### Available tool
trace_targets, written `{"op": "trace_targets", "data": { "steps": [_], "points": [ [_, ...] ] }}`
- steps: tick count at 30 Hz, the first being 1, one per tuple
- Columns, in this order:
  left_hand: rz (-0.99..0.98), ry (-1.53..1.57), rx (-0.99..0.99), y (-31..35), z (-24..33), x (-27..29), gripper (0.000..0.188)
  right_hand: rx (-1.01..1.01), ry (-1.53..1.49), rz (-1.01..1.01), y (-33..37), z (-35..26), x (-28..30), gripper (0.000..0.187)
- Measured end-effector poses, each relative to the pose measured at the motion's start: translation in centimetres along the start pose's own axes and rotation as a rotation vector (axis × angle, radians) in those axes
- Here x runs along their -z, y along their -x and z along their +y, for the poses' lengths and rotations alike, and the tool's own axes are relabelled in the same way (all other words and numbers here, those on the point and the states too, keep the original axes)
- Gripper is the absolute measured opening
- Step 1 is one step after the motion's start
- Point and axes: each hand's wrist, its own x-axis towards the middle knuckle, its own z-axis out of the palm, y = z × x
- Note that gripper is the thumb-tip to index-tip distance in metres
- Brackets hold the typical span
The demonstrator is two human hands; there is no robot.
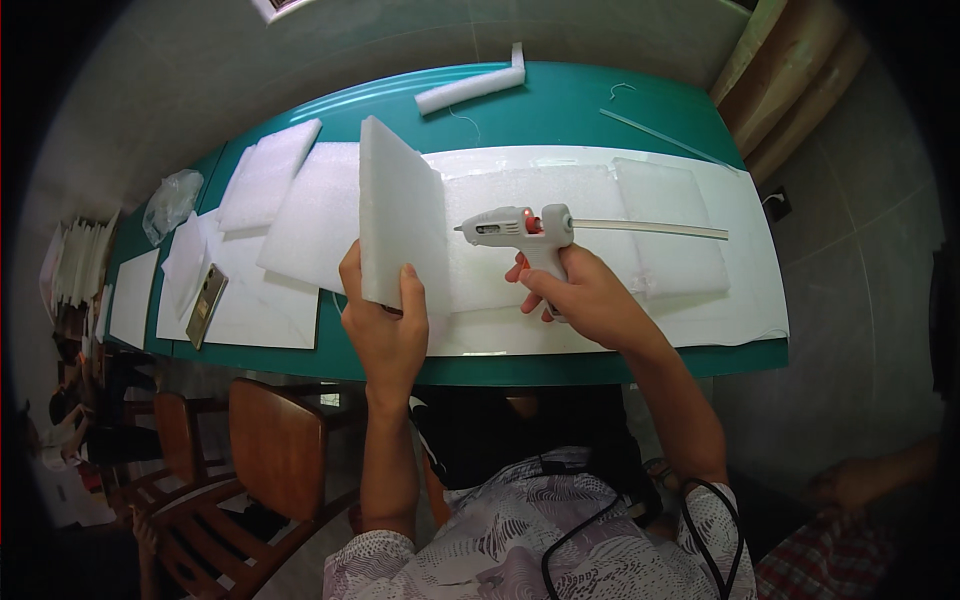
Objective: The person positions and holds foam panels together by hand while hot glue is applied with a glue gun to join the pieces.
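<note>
Both hands work above a long teal table (600,105) that is covered with white foam sheets. Left hand (385,325) is clamped on the lower edge of a thick white foam panel (400,225), thumb in front and fingers behind, holding it upright and slightly tilted over the table. Right hand (585,300) is closed around the grip of a white glue gun (520,228), whose nozzle points left toward the panel's right edge, near it but not touching. A small red light shows on the gun's body, and a long clear glue stick (650,228) juts out behind it to the right.

Flat foam sheets (310,215) lie beneath and to the left, and a foam roll (470,88) rests at the table's far edge. A brown flat object (207,305), perhaps a phone, lies on the left sheets. A wooden chair (275,445) stands below the table edge.

The lit gun is likely hot: glue could drip onto the sheets underneath, or the tip could melt the foam if it is pressed in. The left thumb sits close to the nozzle's path and could be burned.
</note>
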Motion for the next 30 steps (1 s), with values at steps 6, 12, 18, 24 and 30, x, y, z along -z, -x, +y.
{"op": "trace_targets", "data": {
  "steps": [6, 12, 18, 24, 30],
  "points": [
    [0.007, 0.028, 0.008, 0.0, -0.1, 0.1, 0.043, 0.012, -0.055, 0.039, -1.8, -0.4, 0.3, 0.035],
    [0.008, 0.027, 0.004, -0.1, 0.3, -0.2, 0.044, -0.009, -0.067, 0.050, -3.5, -0.9, 0.4, 0.033],
    [0.000, 0.025, 0.019, -0.1, 0.3, -0.2, 0.044, -0.017, -0.078, 0.044, -5.5, -0.9, 0.6, 0.034],
    [-0.010, 0.039, 0.072, -0.1, 0.8, -0.1, 0.042, -0.030, -0.093, 0.026, -6.7, -0.3, 0.6, 0.032],
    [-0.024, 0.050, 0.098, -0.2, 0.8, 0.0, 0.040, -0.042, -0.110, 0.030, -6.7, -0.2, 0.4, 0.033]
  ]
}}
